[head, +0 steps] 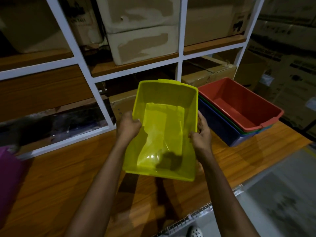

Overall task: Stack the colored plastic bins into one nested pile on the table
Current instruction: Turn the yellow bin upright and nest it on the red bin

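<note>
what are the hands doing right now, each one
Left hand: closed on the left rim of the yellow bin.
Right hand: closed on the right rim of the same bin.

Print on cardboard boxes [290, 86] blurred; nothing legible.

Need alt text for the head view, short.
Two bare hands, left hand and right hand, grip the side rims of a yellow translucent plastic bin above a wooden table. To its right, a red plastic bin tops a nested pile.
</note>
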A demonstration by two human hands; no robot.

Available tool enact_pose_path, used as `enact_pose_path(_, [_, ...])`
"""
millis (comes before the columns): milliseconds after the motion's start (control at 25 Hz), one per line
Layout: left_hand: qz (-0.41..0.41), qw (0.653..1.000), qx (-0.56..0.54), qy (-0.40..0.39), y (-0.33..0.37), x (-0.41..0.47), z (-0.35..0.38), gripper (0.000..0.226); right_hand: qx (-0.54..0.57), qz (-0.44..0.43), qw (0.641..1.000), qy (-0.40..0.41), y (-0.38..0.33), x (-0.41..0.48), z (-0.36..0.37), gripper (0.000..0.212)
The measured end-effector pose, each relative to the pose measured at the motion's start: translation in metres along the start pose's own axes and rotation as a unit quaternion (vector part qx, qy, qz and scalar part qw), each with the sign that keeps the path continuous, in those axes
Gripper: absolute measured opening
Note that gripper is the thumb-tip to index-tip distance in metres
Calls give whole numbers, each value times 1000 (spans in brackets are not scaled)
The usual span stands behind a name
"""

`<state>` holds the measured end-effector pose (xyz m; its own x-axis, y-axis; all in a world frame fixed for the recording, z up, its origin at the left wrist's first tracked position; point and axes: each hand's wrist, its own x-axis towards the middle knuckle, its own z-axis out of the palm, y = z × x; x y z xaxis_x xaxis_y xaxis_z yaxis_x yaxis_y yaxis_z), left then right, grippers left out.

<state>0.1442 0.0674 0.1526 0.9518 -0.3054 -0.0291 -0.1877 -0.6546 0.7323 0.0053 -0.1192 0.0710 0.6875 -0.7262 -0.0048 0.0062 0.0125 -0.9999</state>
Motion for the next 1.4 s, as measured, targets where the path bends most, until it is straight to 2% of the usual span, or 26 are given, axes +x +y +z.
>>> enact_pose_path(80, [46, 997, 46, 46, -2, 7, -4, 17, -30, 11, 999, 25, -1, 0, 0, 87])
enact_pose_path(120, [71, 993, 76, 47, -1, 13, -8, 24, -90, -5, 995, 35, -1, 1, -3, 94])
enact_pose_path(240, [166, 973, 162, -12, 10, 34, -19, 43, -236, -93, 967, 38, -10, 6, -8, 108])
enact_pose_path(360, [263, 917, 286, -91, 37, 44, -21, 48, -286, -200, 936, 40, -33, 7, -9, 96])
enact_pose_path(440, [329, 864, 355, -136, 58, 45, -17, 46, -337, -220, 915, 20, -49, 12, -12, 91])
enact_pose_path(520, [387, 808, 420, -146, 76, 42, -11, 46, -404, -123, 906, -24, -57, 20, -19, 97])
enact_pose_path(600, [432, 753, 479, -130, 93, 39, -7, 37, -448, 33, 890, -76, -59, 19, -29, 105])
enact_pose_path(640, [445, 730, 504, -124, 102, 37, -4, 33, -422, 89, 895, -113, -54, 13, -36, 99])
enact_pose_path(720, [455, 690, 549, -122, 121, 36, 3, 30, -271, 149, 936, -170, -42, -5, -44, 70])
enact_pose_path(800, [460, 672, 567, -120, 139, 37, 9, 29, -123, 194, 956, -181, -33, -25, -45, 54])
enact_pose_path(880, [461, 676, 564, -109, 154, 38, 17, 28, -80, 193, 967, -147, -23, -34, -43, 44])
enact_pose_path(960, [472, 681, 551, -102, 163, 39, 26, 26, -67, 184, 977, -79, -15, -37, -39, 29])
enact_pose_path(1040, [510, 670, 533, -77, 167, 42, 36, 24, -57, 168, 984, -16, -14, -38, -41, 12])
enact_pose_path(1120, [563, 664, 491, -34, 160, 49, 46, 31, -58, 136, 989, 21, -16, -38, -46, 7])
enact_pose_path(1160, [576, 682, 451, -11, 153, 51, 51, 39, -71, 121, 989, 37, -18, -38, -49, 7])
enact_pose_path(1240, [552, 765, 325, 73, 137, 43, 59, 58, -93, 90, 989, 73, -24, -35, -57, 8])
enact_pose_path(1280, [509, 815, 241, 138, 129, 32, 62, 64, -95, 76, 989, 87, -28, -33, -60, 11])
enact_pose_path(1360, [340, 908, 70, 233, 114, 0, 69, 76, -64, 56, 990, 110, -40, -29, -67, 12])
enact_pose_path(1400, [240, 942, -13, 234, 106, -12, 75, 84, -34, 50, 990, 126, -47, -26, -70, 15])
